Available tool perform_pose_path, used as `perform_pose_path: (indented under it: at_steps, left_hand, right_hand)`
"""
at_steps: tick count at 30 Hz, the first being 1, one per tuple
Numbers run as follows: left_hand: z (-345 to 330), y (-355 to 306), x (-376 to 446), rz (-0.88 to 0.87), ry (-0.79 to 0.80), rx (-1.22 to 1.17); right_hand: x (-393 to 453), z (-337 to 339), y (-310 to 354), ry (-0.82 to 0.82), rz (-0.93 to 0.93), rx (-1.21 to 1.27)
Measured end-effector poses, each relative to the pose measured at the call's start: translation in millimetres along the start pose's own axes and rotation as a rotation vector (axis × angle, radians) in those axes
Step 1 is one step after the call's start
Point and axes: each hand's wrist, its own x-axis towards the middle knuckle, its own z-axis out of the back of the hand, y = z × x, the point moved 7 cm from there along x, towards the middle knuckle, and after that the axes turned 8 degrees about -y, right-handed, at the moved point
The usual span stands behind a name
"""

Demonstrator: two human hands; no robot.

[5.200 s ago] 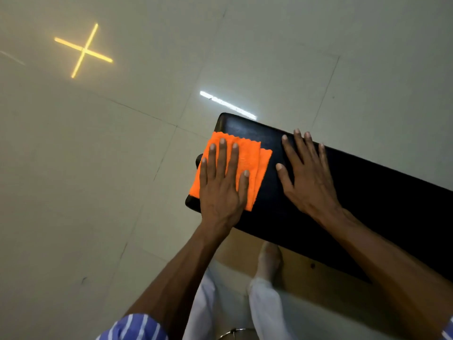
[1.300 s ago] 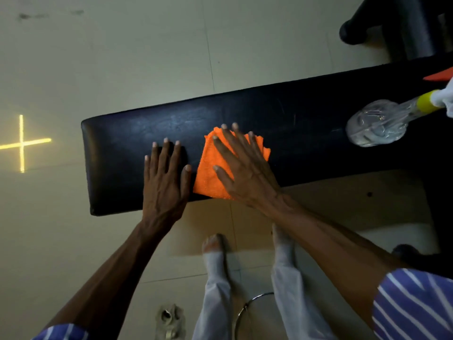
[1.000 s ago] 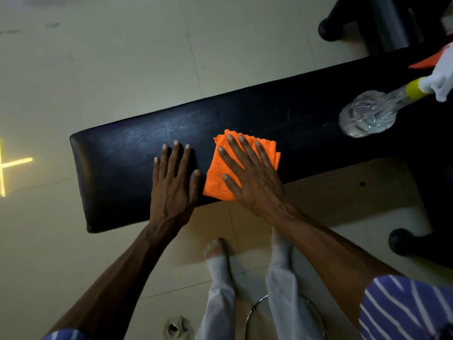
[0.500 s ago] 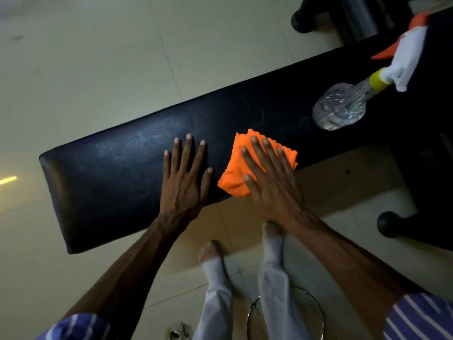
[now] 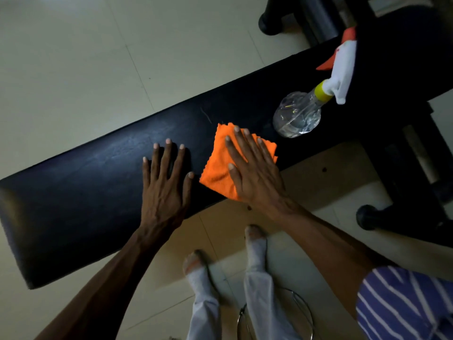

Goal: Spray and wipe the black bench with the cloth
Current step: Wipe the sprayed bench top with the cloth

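Observation:
The black bench [image 5: 81, 192] runs diagonally from the lower left to the upper right. A folded orange cloth [image 5: 219, 165] lies on its near edge at the middle. My right hand [image 5: 252, 168] presses flat on the cloth with straight, spread fingers. My left hand [image 5: 166, 185] rests flat on the bare bench top just left of the cloth. A clear spray bottle [image 5: 297, 116] with a yellow collar and a white and orange trigger head stands on the bench to the right of the cloth, apart from both hands.
Pale floor tiles [image 5: 73, 69] surround the bench. My two feet [image 5: 255, 236] stand below the bench's near edge, beside a metal ring [image 5: 306, 312]. Dark frame legs with round feet [image 5: 367, 217] stand at the right and top right.
My right hand has slid the cloth rightward along the bench toward the spray bottle. My left hand has followed along the bench top. The view has shifted, showing more of the bottle.

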Motion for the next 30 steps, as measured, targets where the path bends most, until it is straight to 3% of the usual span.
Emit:
perform_pose_path:
  at_steps: [8, 14, 21, 23, 26, 28, 30]
  left_hand:
    - [-6, -16, 31, -0.014, -0.008, 0.014]
    - [-13, -24, 43, 0.030, 0.034, 0.000]
    - [-7, -23, 45, 0.051, 0.067, 0.038]
    - [-3, -18, 47, 0.060, 0.078, 0.043]
    - [4, -10, 46, 0.086, 0.085, 0.037]
    - [6, -5, 43, 0.087, 0.088, 0.041]
    - [6, 0, 39, 0.080, 0.084, 0.049]
  right_hand:
    - [71, -3, -16, -0.099, -0.284, 0.002]
    - [74, -5, -20, 0.007, 0.146, -0.003]
    - [133, -4, -38, -0.048, -0.341, -0.006]
    - [126, -5, -25, -0.044, -0.233, 0.013]
    - [94, -10, -14, 0.017, 0.102, -0.005]
    - [89, -7, -30, -0.003, 0.078, 0.001]
    - [84, -4, -34, -0.029, -0.088, 0.009]
